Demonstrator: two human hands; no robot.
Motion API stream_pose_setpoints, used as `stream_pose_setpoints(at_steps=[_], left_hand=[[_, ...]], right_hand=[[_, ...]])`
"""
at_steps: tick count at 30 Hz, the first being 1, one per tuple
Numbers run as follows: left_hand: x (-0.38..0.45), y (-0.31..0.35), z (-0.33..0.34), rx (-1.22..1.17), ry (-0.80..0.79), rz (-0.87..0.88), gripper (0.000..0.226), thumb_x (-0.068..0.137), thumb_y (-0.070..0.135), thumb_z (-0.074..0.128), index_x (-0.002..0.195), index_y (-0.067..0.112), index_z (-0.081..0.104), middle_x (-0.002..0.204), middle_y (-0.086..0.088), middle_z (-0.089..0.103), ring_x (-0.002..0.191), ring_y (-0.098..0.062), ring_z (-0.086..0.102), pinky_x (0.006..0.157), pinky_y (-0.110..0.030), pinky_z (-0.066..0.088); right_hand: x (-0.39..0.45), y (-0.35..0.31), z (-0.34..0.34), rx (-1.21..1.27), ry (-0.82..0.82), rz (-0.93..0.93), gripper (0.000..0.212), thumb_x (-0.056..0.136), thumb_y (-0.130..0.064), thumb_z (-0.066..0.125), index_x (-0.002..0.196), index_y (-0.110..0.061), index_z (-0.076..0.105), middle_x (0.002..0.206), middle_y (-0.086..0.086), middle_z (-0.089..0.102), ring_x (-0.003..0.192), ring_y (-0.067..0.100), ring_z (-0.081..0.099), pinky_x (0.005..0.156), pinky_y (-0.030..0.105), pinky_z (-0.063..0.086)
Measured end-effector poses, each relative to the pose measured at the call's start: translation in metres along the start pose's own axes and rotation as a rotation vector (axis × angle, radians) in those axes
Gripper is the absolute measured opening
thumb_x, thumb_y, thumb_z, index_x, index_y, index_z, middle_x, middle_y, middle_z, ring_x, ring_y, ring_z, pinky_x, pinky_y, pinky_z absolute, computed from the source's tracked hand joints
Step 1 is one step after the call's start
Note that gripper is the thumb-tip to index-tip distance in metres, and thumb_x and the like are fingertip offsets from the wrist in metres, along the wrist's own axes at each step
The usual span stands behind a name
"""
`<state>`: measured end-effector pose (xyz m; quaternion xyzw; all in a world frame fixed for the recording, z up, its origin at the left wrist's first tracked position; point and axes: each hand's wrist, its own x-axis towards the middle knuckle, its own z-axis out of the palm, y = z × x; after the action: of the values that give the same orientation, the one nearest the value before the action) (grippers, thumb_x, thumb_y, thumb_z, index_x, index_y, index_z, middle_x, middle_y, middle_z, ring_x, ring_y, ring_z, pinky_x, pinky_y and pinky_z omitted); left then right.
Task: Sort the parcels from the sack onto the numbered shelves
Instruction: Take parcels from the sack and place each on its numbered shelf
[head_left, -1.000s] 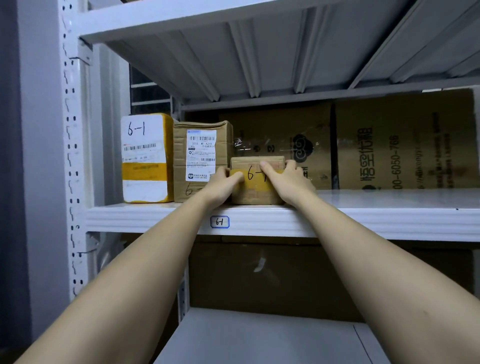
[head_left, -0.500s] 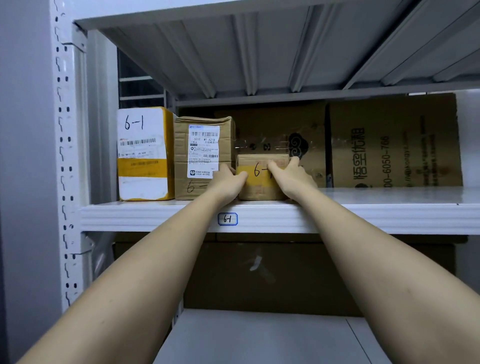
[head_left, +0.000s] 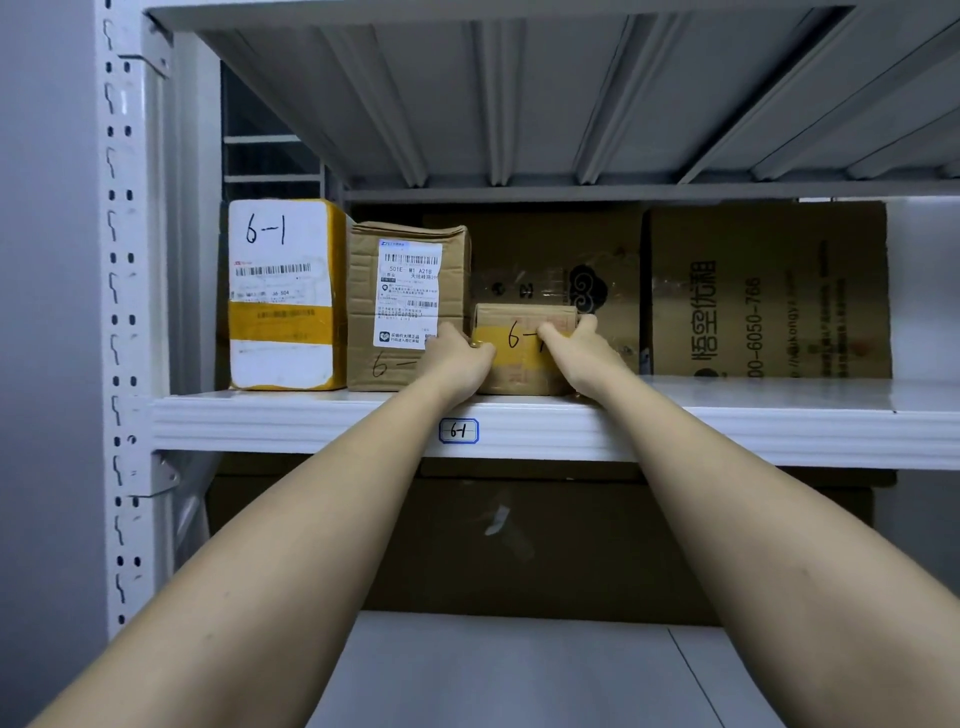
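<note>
White metal shelving (head_left: 727, 415) filled the view, its front edge tagged with a small handwritten "6-1" label (head_left: 458, 431). On that shelf sat a small brown cardboard parcel with a yellow tape band (head_left: 519, 348), marked to match, just right of a taller taped brown box (head_left: 408, 306) and a yellow-and-white parcel (head_left: 285, 293). The left hand (head_left: 457, 356) and right hand (head_left: 582, 351) gripped its two sides, seemingly to square it into the row.

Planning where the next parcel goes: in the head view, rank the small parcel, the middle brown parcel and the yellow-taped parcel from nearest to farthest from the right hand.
1. Small parcel: gripped by the right hand at its right side.
2. Middle brown parcel: just left of the small one, past the left hand.
3. Yellow-taped parcel: far left, by the shelf post.
</note>
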<state>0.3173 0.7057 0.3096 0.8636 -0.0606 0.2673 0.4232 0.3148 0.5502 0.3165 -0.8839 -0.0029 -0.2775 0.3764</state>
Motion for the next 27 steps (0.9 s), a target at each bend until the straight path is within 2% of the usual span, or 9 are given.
stream_pose_setpoints(at_steps=[3, 5, 7, 12, 16, 21, 24, 27], left_hand=[[-0.010, 0.004, -0.003, 0.029, 0.180, 0.053, 0.037, 0.090, 0.030, 0.049, 0.122, 0.011, 0.042, 0.122, -0.008, 0.045, 0.101, -0.027, 0.052, 0.077, -0.035, 0.043], [-0.017, 0.004, -0.004, 0.005, 0.364, 0.213, 0.030, 0.089, 0.026, 0.051, 0.115, 0.013, 0.045, 0.112, -0.002, 0.042, 0.100, -0.023, 0.051, 0.081, -0.038, 0.046], [-0.022, 0.007, -0.001, -0.053, 0.436, 0.372, 0.025, 0.086, 0.021, 0.052, 0.110, 0.014, 0.047, 0.106, 0.002, 0.042, 0.097, -0.020, 0.050, 0.083, -0.037, 0.046], [-0.033, 0.021, 0.022, -0.086, 0.438, 0.596, 0.022, 0.085, 0.017, 0.052, 0.107, 0.015, 0.052, 0.098, 0.004, 0.057, 0.094, -0.018, 0.055, 0.082, -0.037, 0.043], [-0.050, 0.037, 0.046, -0.079, 0.398, 0.658, 0.020, 0.086, 0.016, 0.051, 0.106, 0.016, 0.054, 0.098, 0.005, 0.061, 0.092, -0.017, 0.057, 0.079, -0.033, 0.037], [-0.086, 0.063, 0.081, -0.012, 0.332, 0.709, 0.018, 0.089, 0.017, 0.051, 0.107, 0.015, 0.055, 0.102, 0.001, 0.059, 0.093, -0.017, 0.055, 0.076, -0.028, 0.034], [-0.116, 0.082, 0.108, -0.001, 0.307, 0.709, 0.020, 0.088, 0.017, 0.051, 0.108, 0.014, 0.055, 0.102, 0.000, 0.058, 0.093, -0.018, 0.055, 0.077, -0.030, 0.038], [-0.154, 0.106, 0.140, -0.019, 0.242, 0.689, 0.020, 0.088, 0.017, 0.051, 0.108, 0.014, 0.055, 0.100, -0.001, 0.057, 0.091, -0.018, 0.054, 0.075, -0.031, 0.039]], right_hand=[[-0.002, -0.001, -0.004, 0.000, 0.168, 0.001, 0.065, 0.092, -0.058, 0.034, 0.142, -0.017, 0.028, 0.137, 0.008, 0.049, 0.114, 0.032, 0.054, 0.095, 0.044, 0.045], [-0.004, -0.003, -0.008, 0.028, 0.362, -0.042, 0.058, 0.094, -0.056, 0.034, 0.139, -0.019, 0.035, 0.137, 0.006, 0.049, 0.115, 0.029, 0.054, 0.092, 0.041, 0.045], [-0.006, -0.003, -0.012, 0.057, 0.491, -0.113, 0.049, 0.096, -0.051, 0.036, 0.134, -0.020, 0.041, 0.135, 0.003, 0.050, 0.114, 0.025, 0.054, 0.085, 0.036, 0.044], [-0.022, 0.008, -0.016, 0.020, 0.569, -0.296, 0.030, 0.097, -0.041, 0.039, 0.115, -0.023, 0.054, 0.115, -0.006, 0.056, 0.101, 0.016, 0.055, 0.075, 0.030, 0.042], [-0.047, 0.030, -0.028, -0.047, 0.558, -0.384, 0.020, 0.098, -0.034, 0.040, 0.101, -0.023, 0.057, 0.097, -0.011, 0.054, 0.092, 0.012, 0.054, 0.069, 0.029, 0.039], [-0.079, 0.071, -0.060, -0.108, 0.588, -0.371, 0.021, 0.098, -0.030, 0.041, 0.097, -0.019, 0.059, 0.096, -0.008, 0.057, 0.091, 0.012, 0.053, 0.072, 0.031, 0.044], [-0.101, 0.103, -0.088, -0.170, 0.571, -0.348, 0.021, 0.097, -0.029, 0.041, 0.097, -0.017, 0.059, 0.095, -0.005, 0.058, 0.090, 0.014, 0.053, 0.073, 0.035, 0.046], [-0.126, 0.143, -0.123, -0.234, 0.549, -0.334, 0.021, 0.097, -0.028, 0.041, 0.096, -0.017, 0.059, 0.094, -0.004, 0.059, 0.088, 0.013, 0.053, 0.070, 0.032, 0.043]])
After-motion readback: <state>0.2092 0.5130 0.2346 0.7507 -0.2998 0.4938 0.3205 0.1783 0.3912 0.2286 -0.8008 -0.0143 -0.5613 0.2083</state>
